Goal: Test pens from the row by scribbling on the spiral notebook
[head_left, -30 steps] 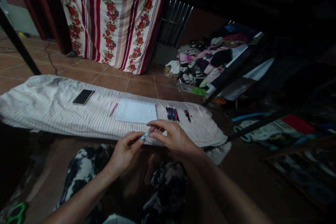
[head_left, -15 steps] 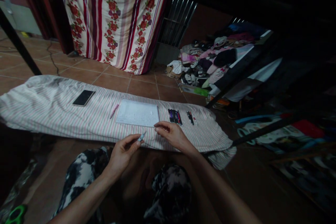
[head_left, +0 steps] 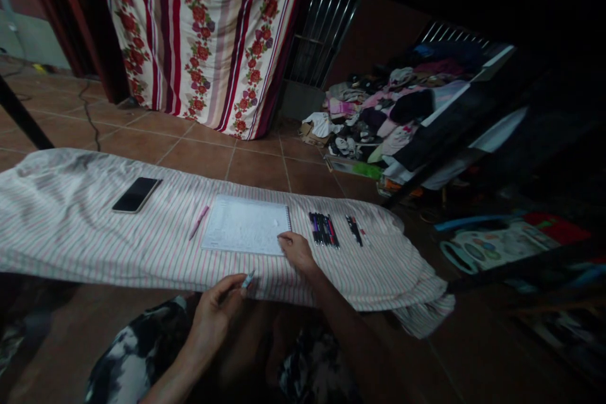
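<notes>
My left hand [head_left: 220,303] is closed in front of the cloth's near edge. Between thumb and fingers it pinches a small light-blue pen-like tube [head_left: 247,279], its thin tip pointing up and right. My right hand [head_left: 297,250] is at the lower right corner of a spiral notebook [head_left: 243,224], fingertips drawn together; whether they grip anything is too small to tell. The notebook lies open to a pale page, with a small white bit [head_left: 276,223] on it. Left of it rests a pink pen [head_left: 199,222].
A striped cloth [head_left: 161,246] covers the low surface. On it lie a dark phone [head_left: 137,195], a row of several pens [head_left: 324,230] and a smaller group of pens [head_left: 354,230]. Beyond are a floral curtain [head_left: 203,38], a tiled floor [head_left: 189,148] and a clothes pile [head_left: 379,110].
My right hand has moved onto the notebook's corner. My left hand, still pinching the light-blue tube, sits lower in view. The camera view has shifted, so the cloth and its things appear lower and larger.
</notes>
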Available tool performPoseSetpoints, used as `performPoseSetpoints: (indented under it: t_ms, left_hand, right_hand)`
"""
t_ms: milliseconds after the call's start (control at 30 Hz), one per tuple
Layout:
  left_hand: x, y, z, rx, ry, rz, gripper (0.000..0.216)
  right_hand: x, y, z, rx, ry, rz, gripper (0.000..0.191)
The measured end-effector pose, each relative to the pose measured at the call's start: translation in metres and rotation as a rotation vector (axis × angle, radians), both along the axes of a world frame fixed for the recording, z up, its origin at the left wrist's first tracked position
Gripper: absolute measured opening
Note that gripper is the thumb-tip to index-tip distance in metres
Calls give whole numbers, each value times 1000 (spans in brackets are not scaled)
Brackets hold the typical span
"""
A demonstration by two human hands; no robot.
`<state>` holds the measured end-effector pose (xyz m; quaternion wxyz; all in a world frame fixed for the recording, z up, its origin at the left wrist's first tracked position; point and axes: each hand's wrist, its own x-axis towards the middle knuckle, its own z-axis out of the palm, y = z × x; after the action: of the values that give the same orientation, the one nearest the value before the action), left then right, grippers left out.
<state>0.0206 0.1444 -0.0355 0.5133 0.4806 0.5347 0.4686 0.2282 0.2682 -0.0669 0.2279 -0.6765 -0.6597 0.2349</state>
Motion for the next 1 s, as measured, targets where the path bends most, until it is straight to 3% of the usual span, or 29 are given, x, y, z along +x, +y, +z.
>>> performPoseSetpoints:
  t_ms: [233,533,767,1000]
  left_hand:
    - [4,15,-27,6,54,43,38]
    - [6,19,-46,-55,13,-15,38]
    - [7,17,-44,-35,29,-6,37]
    - [9,14,-22,13,9,35,35]
  right_hand:
    - [-3,47,-26,22,-93,-136,25]
    - [-8,78,-39,-24,-159,-172,21]
    - [-15,71,-35,-34,-23,-184,23]
    - [-22,27,-10,-79,413,-138,27]
